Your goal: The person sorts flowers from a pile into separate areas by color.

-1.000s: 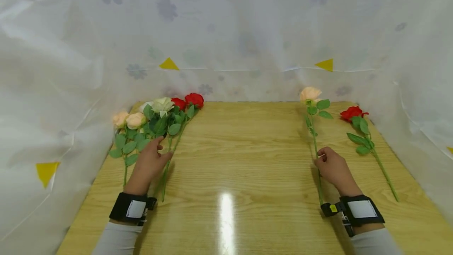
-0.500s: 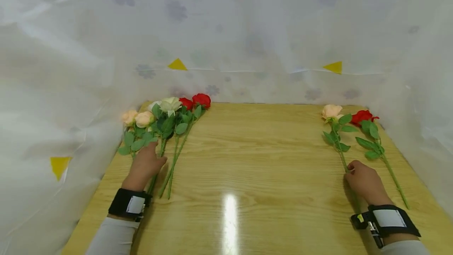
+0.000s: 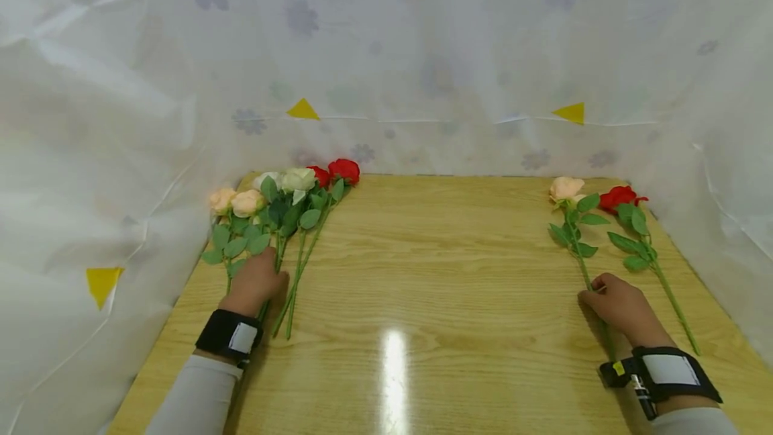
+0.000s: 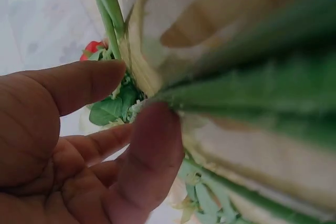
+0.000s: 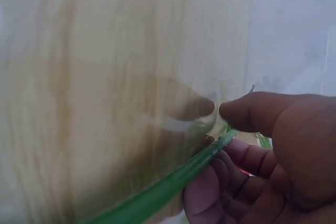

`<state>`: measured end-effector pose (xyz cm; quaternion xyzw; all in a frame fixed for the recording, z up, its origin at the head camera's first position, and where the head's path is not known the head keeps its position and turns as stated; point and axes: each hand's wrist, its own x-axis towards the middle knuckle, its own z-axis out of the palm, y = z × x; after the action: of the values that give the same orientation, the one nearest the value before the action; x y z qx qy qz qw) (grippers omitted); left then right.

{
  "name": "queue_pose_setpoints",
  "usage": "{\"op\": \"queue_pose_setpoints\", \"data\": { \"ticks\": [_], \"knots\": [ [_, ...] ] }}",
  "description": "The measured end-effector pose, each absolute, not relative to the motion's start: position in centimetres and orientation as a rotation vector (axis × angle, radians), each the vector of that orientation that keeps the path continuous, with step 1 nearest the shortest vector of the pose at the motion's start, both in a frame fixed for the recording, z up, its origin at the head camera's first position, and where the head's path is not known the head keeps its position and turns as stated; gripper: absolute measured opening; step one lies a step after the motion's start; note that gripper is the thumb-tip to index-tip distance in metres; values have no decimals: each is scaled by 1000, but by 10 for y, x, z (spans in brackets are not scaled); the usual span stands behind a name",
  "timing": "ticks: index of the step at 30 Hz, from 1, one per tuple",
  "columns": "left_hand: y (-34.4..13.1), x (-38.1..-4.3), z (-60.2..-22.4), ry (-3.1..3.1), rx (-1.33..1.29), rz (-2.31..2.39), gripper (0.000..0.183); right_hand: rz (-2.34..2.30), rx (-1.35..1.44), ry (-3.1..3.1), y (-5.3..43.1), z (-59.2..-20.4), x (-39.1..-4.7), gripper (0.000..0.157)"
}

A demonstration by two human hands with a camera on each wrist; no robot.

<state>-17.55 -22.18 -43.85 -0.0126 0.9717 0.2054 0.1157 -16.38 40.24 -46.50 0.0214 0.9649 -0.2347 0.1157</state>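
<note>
My left hand [image 3: 256,282] is low over the table among the left-hand stems. In the left wrist view a fingertip [image 4: 157,124] meets a green stem [image 4: 226,95], while the thumb stands apart from it. Just ahead lie white roses [image 3: 298,180], with peach roses [image 3: 247,203] to their left and red roses [image 3: 344,171] to their right. At the right, my right hand [image 3: 619,307] is at the stem of a single peach rose [image 3: 566,189] lying on the table. The right wrist view shows its stem [image 5: 173,179] against the loosely bent fingers, the thumb [image 5: 247,111] lifted away.
A single red rose [image 3: 619,199] lies right of the peach one, its stem slanting toward the right edge. The wooden table [image 3: 435,274] is enclosed by pale flowered sheeting [image 3: 423,39] at back and sides, with yellow triangles [image 3: 303,109] on it.
The right hand has moved right, laid the peach rose beside the red one and parted its thumb from the stem. The left hand has lowered onto stems; a white rose has shifted slightly right.
</note>
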Motion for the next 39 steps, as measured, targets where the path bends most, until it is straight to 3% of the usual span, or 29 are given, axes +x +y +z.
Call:
{"op": "queue_pose_setpoints", "data": {
  "ticks": [5,13,18,24,32,39],
  "knots": [
    [-225,-185,-434,2931,-51,440,40,-716,82,2786,403,-467,-165,56],
    [-218,-196,-430,3004,-58,475,10,-724,96,2778,405,-471,-164,53],
    [-222,-196,-436,2983,3,495,20,-742,105,2794,403,-470,-163,53],
    [-225,-193,-435,2920,-81,639,44,-775,101,2785,404,-467,-161,53],
    [-221,-184,-424,3048,-72,653,38,-1085,208,2574,413,-460,-161,63],
    [-211,-175,-410,3087,-35,776,39,-1139,193,2741,407,-455,-159,56]
  ]
}}
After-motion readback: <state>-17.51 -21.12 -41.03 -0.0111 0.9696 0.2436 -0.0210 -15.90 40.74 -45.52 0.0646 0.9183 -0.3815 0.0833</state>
